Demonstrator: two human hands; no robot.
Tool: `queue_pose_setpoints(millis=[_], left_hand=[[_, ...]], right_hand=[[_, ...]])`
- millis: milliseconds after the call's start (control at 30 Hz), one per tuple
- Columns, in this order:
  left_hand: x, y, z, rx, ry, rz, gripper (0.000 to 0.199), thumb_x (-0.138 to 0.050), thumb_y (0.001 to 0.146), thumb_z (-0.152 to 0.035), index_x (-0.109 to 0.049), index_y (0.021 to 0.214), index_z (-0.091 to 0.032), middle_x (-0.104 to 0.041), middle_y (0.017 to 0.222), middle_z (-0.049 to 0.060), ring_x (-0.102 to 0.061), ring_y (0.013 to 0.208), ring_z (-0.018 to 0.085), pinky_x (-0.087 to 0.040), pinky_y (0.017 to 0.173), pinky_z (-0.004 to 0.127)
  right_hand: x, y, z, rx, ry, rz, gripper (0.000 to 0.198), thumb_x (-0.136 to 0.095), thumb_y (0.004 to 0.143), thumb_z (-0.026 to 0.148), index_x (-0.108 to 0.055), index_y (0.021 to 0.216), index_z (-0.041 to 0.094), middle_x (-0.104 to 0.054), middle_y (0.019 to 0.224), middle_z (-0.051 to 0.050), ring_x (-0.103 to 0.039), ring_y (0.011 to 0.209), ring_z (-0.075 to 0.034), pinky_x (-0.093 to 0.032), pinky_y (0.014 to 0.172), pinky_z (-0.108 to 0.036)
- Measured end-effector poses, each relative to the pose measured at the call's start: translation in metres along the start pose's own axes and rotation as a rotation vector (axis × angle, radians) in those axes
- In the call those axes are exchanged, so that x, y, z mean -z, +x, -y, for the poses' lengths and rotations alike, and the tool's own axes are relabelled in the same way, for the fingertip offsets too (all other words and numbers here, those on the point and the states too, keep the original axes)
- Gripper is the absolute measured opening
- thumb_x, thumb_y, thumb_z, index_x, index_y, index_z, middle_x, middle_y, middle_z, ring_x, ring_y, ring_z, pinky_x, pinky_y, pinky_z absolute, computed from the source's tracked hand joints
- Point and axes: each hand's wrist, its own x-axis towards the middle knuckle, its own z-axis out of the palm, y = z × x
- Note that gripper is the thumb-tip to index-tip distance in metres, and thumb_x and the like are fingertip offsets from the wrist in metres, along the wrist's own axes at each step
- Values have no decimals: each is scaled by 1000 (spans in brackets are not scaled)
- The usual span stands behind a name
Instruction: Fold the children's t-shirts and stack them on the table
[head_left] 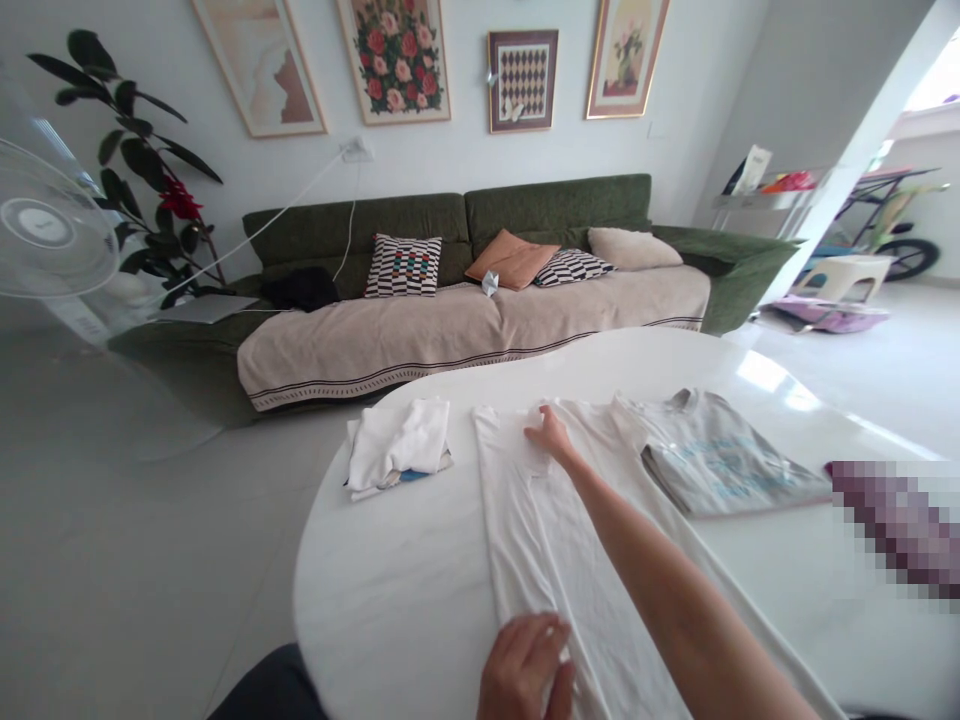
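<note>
Right hand (551,438) on garment (585,570), folded clothes (401,440) beside

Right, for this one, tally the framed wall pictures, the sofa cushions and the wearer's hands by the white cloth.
Framed pictures: 4
Cushions: 4
Hands by the white cloth: 2
Total: 10
Not counted: the black bundle, too unclear to name.

"What lines the wall (465,160)?"
"A green sofa (555,215), its seat under a beige throw (480,325); a brown cushion (510,258) between two patterned cushions (403,266); four framed pictures (394,60) above."
"And the sides?"
"A fan (45,225) at left, near a leafy plant (142,160); a pale stool (847,273) at right."
</note>
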Motion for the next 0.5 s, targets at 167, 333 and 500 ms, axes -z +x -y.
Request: queue_pose_setpoints(millis=[167,333,500], left_hand=[[9,20,15,130,162,250,50,-48,82,-38,-39,130,-28,-41,135,5,-39,122,28,-42,92,47],[4,12,18,166,178,379,58,-46,82,-41,-26,135,-34,-25,142,2,-28,128,29,-37,96,49],[1,11,21,114,231,370,67,-51,78,-43,-20,136,-33,-22,142,3,-28,128,30,-38,95,49]], right_hand=[[7,-5,6,68,-85,16,65,-45,67,9,-31,130,16,-62,95,-6,-58,83,-17,-41,72,-23],[12,-15,9,104,-214,17,53,-41,71,5,-46,121,18,-60,99,-7,-56,89,-18,-40,77,-25],[-3,-18,38,165,-370,3,32,-36,82,11,-58,105,15,-50,114,-16,-46,106,-25,-38,82,-34]])
